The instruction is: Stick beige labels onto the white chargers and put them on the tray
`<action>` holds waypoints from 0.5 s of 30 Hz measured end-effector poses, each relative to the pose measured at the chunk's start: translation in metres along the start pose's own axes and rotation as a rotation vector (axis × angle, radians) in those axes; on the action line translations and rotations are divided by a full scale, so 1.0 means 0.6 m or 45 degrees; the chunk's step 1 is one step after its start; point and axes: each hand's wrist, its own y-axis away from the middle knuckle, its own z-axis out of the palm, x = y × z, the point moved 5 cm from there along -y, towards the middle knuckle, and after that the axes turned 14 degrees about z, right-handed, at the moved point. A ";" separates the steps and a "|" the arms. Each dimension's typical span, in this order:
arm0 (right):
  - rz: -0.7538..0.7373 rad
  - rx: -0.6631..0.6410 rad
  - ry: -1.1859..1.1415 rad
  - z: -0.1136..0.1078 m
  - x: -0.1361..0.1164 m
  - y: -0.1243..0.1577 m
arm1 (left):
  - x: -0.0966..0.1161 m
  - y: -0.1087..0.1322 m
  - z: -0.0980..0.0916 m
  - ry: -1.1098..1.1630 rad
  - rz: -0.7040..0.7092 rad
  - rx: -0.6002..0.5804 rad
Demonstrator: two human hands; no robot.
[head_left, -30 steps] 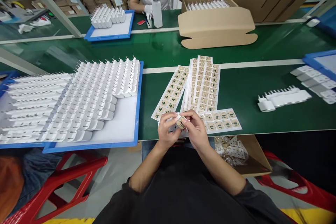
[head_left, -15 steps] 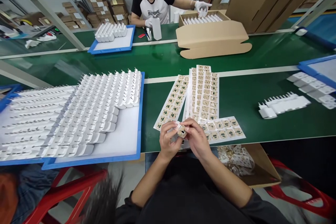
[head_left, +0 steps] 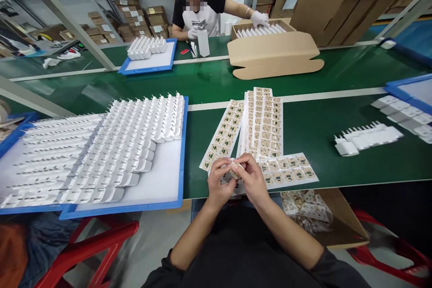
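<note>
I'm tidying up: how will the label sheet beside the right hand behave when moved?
The label sheet looks thin, so it is probably light and apt to flex. Lying near the front edge of the green table, it might slip off if nudged that way.

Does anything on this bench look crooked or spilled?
Nothing looks spilled, but the label sheets aren't squared up: the left sheet slants away from the main pile, and the front sheet lies crosswise.

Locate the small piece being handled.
Head view, slightly below and right of centre: the small piece is between the left hand and right hand, by the near end of the sticker sheets.
</note>
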 end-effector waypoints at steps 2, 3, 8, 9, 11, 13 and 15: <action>0.015 -0.063 0.056 -0.005 -0.005 -0.005 | -0.005 0.002 -0.003 0.011 -0.055 0.038; 0.003 -0.099 0.121 -0.009 -0.009 -0.006 | -0.007 0.004 -0.004 0.013 -0.083 0.055; -0.225 -0.165 0.495 -0.032 -0.050 -0.010 | -0.009 0.004 -0.005 -0.004 -0.085 0.039; -0.268 -0.167 0.538 -0.034 -0.059 -0.010 | -0.007 0.002 -0.004 -0.012 -0.069 0.029; -0.335 -0.174 0.600 -0.034 -0.072 -0.010 | -0.004 -0.002 -0.005 -0.038 -0.045 0.009; -0.404 -0.162 0.657 -0.033 -0.079 -0.010 | -0.002 -0.004 -0.006 -0.062 -0.046 -0.001; -0.519 -0.113 0.741 -0.033 -0.083 -0.008 | -0.004 -0.002 -0.007 -0.050 -0.076 -0.008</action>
